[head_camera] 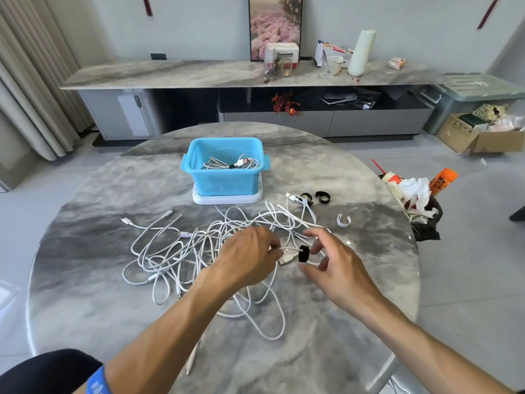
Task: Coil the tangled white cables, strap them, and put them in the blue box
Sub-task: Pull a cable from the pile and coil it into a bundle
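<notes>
One strapped coil of white cable (231,163) is already lying in the blue plastic box (225,180) at twelve o'clock on the marble counter (85,294), while the left hand (244,260) is pinching a cable end from the tangled white cables (176,251) and the right hand (329,263), fingers apart, is hovering around a black strap (304,253)

Both hands (287,257) seemingly pinch a black-strapped white cable (289,255) above the tangle (199,251).

— Where are we, then? Looks like somebody's living room.

— We'd say so: a home. We've got a round marble table (113,294), a long low sideboard (170,73) along the wall and a framed flower picture (275,24) leaning on it.

— And we see curtains (31,81) at the left, a cardboard box (483,139) on the tiled floor.

— Household clutter on that sideboard, too.
</notes>
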`<action>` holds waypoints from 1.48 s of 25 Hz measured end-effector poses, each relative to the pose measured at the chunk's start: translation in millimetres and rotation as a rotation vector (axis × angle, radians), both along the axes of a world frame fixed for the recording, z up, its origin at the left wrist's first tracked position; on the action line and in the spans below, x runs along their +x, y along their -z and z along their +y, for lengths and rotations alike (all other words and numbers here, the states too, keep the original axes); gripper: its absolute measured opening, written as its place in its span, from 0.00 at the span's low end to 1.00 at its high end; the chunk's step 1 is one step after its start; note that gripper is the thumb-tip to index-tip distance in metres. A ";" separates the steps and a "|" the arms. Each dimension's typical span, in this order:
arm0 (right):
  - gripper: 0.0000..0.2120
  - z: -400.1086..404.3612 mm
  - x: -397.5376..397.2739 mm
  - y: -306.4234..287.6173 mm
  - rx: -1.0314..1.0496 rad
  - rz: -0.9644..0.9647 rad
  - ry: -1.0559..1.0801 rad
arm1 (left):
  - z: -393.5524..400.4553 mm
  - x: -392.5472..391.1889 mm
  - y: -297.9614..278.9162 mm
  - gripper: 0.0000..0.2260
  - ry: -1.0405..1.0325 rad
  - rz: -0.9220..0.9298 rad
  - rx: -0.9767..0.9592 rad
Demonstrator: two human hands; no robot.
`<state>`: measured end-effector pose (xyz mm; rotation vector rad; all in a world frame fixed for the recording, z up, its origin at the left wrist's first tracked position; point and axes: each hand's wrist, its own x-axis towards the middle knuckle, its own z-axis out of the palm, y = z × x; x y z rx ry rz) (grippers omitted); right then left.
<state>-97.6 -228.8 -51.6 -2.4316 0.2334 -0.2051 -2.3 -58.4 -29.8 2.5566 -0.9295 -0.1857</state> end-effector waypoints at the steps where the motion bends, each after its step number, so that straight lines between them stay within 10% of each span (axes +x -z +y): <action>1: 0.14 0.1 4.3 0.7 0.022 -0.007 -0.007 | 1.0 -2.0 -3.7 0.09 0.006 -0.014 -0.026; 14: 0.08 -59.2 37.8 -5.7 0.895 -0.086 0.565 | -0.1 5.7 -12.6 0.09 -0.324 -0.035 -0.244; 19: 0.06 -83.9 24.7 35.1 0.614 0.233 0.725 | 1.1 6.7 -19.9 0.09 -0.394 0.107 -0.368; 21: 0.10 -77.6 17.7 29.3 0.018 0.328 0.593 | 0.2 8.5 -21.4 0.11 -0.389 0.145 -0.388; 23: 0.18 -61.0 15.2 16.8 -0.401 0.017 0.322 | -1.1 7.8 -22.3 0.12 -0.352 0.138 -0.388; 26: 0.25 -18.2 21.7 -15.9 -0.122 -0.239 -0.113 | -4.1 1.0 -27.2 0.11 -0.199 0.165 -0.391; 29: 0.06 4.9 32.1 -19.8 -0.009 -0.167 -0.217 | -5.6 -3.2 -32.8 0.09 -0.167 0.371 -0.559; 34: 0.11 -24.6 53.3 -29.4 0.480 -0.222 0.292 | 14.6 5.7 -37.5 0.10 -0.166 0.761 -0.517; 37: 0.11 -65.2 57.2 -34.0 0.659 -0.159 0.617 | 25.9 9.9 -39.5 0.14 -0.129 0.692 -0.307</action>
